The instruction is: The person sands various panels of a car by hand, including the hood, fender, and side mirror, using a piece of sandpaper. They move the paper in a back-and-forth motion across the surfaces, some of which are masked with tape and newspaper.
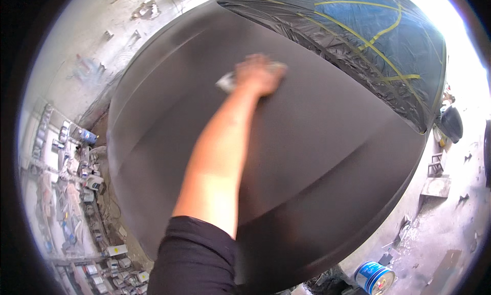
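My left hand (255,76) reaches far out over the dark matte car hood (302,136), with the arm stretched out from the lower edge. Beneath its palm and fingers is a pale cloth (225,83), pressed to the hood's surface. The cloth sticks out on both sides of the hand. Motion blurs the fingers and cloth somewhat. My right hand is out of view.
Dark plastic film (348,34) with yellow tape (353,31) covers the windshield area behind the hood. A cluttered shelf (76,193) with cans and small parts stands at left. A blue and white can (369,277) is on the floor, lower right.
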{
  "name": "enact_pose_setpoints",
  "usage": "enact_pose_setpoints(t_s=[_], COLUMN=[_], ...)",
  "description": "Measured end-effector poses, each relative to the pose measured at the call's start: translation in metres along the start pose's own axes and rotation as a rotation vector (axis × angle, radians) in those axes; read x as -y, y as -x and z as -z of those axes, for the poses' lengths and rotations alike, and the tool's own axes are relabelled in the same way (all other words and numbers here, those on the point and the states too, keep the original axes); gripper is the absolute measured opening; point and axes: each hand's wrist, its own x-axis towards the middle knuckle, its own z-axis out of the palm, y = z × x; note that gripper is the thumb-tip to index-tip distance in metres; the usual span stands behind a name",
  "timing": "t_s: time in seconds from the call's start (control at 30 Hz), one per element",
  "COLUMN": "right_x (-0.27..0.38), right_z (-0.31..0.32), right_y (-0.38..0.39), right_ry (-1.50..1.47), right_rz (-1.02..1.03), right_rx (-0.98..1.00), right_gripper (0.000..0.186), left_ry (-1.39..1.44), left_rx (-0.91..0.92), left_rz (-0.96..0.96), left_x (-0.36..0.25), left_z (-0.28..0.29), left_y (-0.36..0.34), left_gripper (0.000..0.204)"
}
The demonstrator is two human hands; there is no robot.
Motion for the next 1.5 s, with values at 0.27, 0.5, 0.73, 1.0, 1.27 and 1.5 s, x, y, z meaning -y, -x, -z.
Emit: enact_pose_setpoints(t_s=[0.27,0.5,0.73,1.0,1.27,1.5], right_x=[0.062,0.065,0.055,0.033,0.012,0.011], right_z=[0.001,-0.003,-0.007,-0.016,-0.027,-0.040], right_y=[-0.031,-0.024,-0.006,0.018,0.042,0.058], right_ry=[-0.086,-0.130,-0.128,-0.144,-0.221,-0.355], right_rz=[-0.109,-0.125,-0.118,-0.121,-0.153,-0.205], right_rx=[-0.008,-0.017,-0.017,-0.033,-0.027,0.033], right_gripper=[0.038,0.037,0.035,0.034,0.033,0.032], left_ry=[0.042,0.277,0.063,0.211,0.261,0.148], left_rx=[-0.080,-0.089,0.083,0.346,0.013,0.167], left_rz=[0.590,0.917,0.121,-0.487,-0.232,0.352], left_x=[0.310,0.391,0.054,-0.220,0.012,0.155], left_z=[0.005,-0.009,0.046,0.067,0.070,0.052], left_y=[0.192,0.299,0.175,0.248,0.361,0.443], left_gripper=[0.078,0.078,0.076,0.085,0.064,0.083])
